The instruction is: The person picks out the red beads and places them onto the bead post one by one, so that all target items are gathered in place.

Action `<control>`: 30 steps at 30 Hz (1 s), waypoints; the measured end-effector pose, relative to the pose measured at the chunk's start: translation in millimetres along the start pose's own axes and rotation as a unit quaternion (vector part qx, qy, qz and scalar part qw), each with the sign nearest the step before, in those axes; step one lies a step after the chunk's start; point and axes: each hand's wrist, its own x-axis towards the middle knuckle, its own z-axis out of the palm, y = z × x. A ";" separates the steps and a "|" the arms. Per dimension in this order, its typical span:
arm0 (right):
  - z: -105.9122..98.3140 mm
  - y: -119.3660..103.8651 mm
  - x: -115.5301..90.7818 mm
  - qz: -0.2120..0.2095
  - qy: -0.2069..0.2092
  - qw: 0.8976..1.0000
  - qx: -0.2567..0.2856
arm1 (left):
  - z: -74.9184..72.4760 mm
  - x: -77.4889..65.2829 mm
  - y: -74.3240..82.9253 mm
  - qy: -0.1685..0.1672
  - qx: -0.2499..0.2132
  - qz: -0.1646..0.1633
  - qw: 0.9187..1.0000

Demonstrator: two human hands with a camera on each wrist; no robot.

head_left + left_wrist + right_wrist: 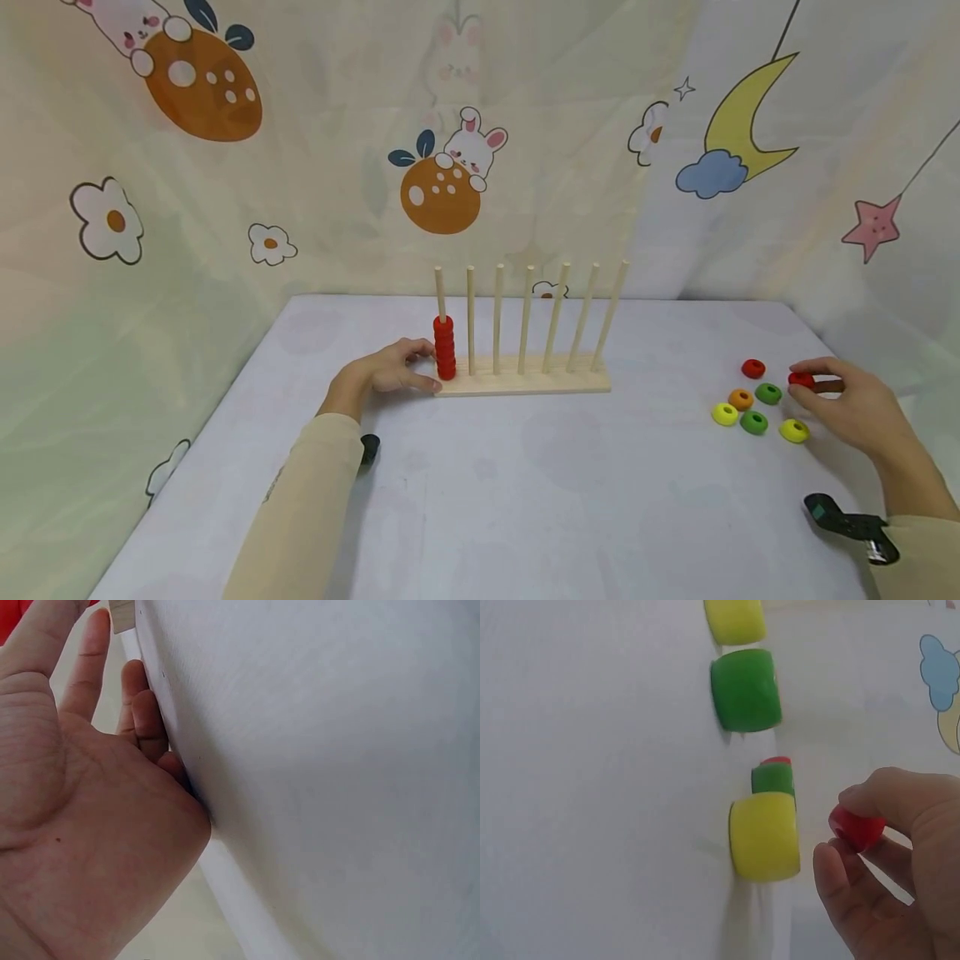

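A pale wooden peg rack (pixel 525 383) stands on the table with a row of several upright pegs. Red beads (pixel 444 348) are stacked on its leftmost peg. My left hand (pixel 390 365) holds the rack's left end, thumb at the front corner and index finger farther back; the left wrist view shows just a bit of the wood (pixel 124 615). At the far right, my right hand (pixel 855 404) pinches a red bead (pixel 857 827) between thumb and fingers, raised off the table.
Loose beads lie left of my right hand: one red (pixel 753 368), one orange (pixel 741 400), two green (pixel 768 393) and two yellow (pixel 793 431). A cloth with cartoon prints (pixel 337 167) hangs behind the white table (pixel 570 492).
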 end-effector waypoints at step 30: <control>10.4 -72.0 -0.5 -0.169 0.068 0.979 0.094 | 0.7 0.4 -0.3 0.001 -0.001 0.004 1.000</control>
